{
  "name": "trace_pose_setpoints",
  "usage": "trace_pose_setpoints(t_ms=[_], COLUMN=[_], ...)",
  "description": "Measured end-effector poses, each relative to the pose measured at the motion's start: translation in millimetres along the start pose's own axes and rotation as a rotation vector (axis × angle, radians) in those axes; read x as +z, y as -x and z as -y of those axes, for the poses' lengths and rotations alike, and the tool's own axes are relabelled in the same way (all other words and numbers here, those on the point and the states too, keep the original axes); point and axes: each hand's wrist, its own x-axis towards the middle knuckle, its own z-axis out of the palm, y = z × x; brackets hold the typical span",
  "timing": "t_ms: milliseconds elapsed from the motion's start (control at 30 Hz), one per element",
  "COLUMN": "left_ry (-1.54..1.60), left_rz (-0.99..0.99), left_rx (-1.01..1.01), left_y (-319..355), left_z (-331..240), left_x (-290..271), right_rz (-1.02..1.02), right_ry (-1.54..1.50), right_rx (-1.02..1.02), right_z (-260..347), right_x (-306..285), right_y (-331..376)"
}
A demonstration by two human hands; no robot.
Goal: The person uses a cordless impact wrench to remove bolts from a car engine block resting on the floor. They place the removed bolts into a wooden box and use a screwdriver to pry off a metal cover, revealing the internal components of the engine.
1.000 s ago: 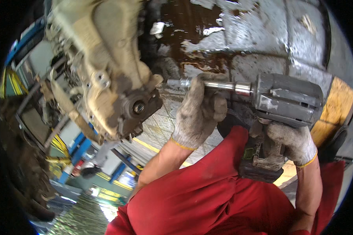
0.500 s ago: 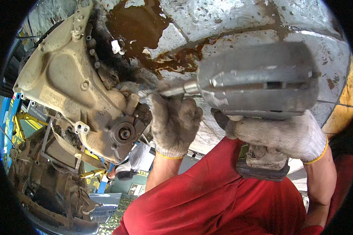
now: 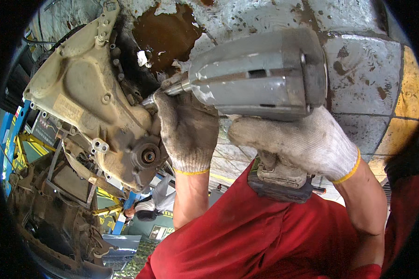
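A large grey cordless impact wrench (image 3: 260, 69) lies level across the middle, its nose toward the left. My gloved right hand (image 3: 298, 139) is closed round its handle, below the motor housing; the battery (image 3: 279, 186) sticks out under that hand. From the nose runs a metal extension (image 3: 176, 88) whose tip reaches the edge of a dirty cast-metal engine cover (image 3: 86, 88). My left hand (image 3: 191, 132), in a blackened knit glove, has its fingers curled about the extension close to the tip. The fastener at the tip is hidden. Below it sits a round shaft seal (image 3: 148, 156).
Brown oil (image 3: 165, 35) is pooled on the worn grey floor tiles (image 3: 358, 69) beyond the cover. A dirty mechanical assembly (image 3: 51, 204) fills the lower left, near blue and yellow lift parts (image 3: 109, 209). Another person (image 3: 149, 204) shows in the background.
The impact wrench and my right hand have moved left and slightly up, toward the engine cover. My left hand has shifted left and up too, with the extension's tip now at the cover's edge.
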Motion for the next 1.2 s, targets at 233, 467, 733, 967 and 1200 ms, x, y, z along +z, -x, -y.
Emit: trace_pose_setpoints(t_ms=[233, 467, 733, 967, 1200], left_ry=[0.001, -0.151, -0.017, 0.168, 0.221], left_rz=[-0.061, -0.026, 0.02, 0.099, 0.104], left_rx=[0.059, 0.121, 0.137, 0.103, 0.078], left_y=[-3, -11, -4, -11, -3], left_z=[-13, -22, -27, -24, -29], left_x=[-11, -26, -40, -50, -43], right_rz=[0.026, 0.017, 0.103, 0.045, 0.084], right_ry=[-0.015, 0.159, 0.369, 0.551, 0.719], right_rx=[-0.059, -0.248, -0.617, -0.832, -0.825], right_z=[0, -21, -34, -44, -39], right_x=[12, 16, 8, 7, 7], right_y=[-14, -29, -37, -41, -28])
